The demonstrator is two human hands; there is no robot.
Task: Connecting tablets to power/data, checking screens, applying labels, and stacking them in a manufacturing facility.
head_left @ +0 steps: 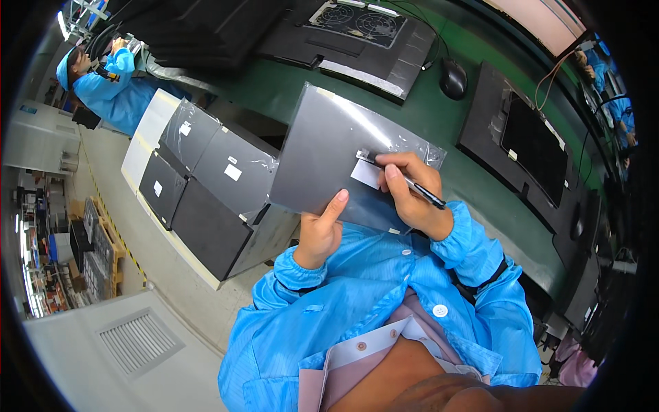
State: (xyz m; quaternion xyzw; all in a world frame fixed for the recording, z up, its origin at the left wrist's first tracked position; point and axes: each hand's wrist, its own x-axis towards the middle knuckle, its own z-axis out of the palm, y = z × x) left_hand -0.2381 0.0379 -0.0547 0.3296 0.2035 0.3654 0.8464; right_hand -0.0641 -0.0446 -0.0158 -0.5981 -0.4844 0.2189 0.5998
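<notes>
A flat grey panel (317, 141) in clear film is tilted up in front of my chest. My left hand (322, 230) grips its lower left edge, thumb on the face and the other fingers hidden behind. In my right hand (415, 196) is a black pen (427, 194), its tip end at a small label (362, 156) on the panel. A blank-looking white sticker (366, 174) lies just below that label, partly beside my right fingers. Whether the tip touches the surface I cannot tell.
Left of the panel, several dark panels (209, 220) with white stickers lie on a pale board (147, 141). On the green bench (274, 86) are a black mouse (453, 77), a dark unit with round grilles (357, 27) and another holding a black screen (535, 147). A co-worker (113, 89) stands far left.
</notes>
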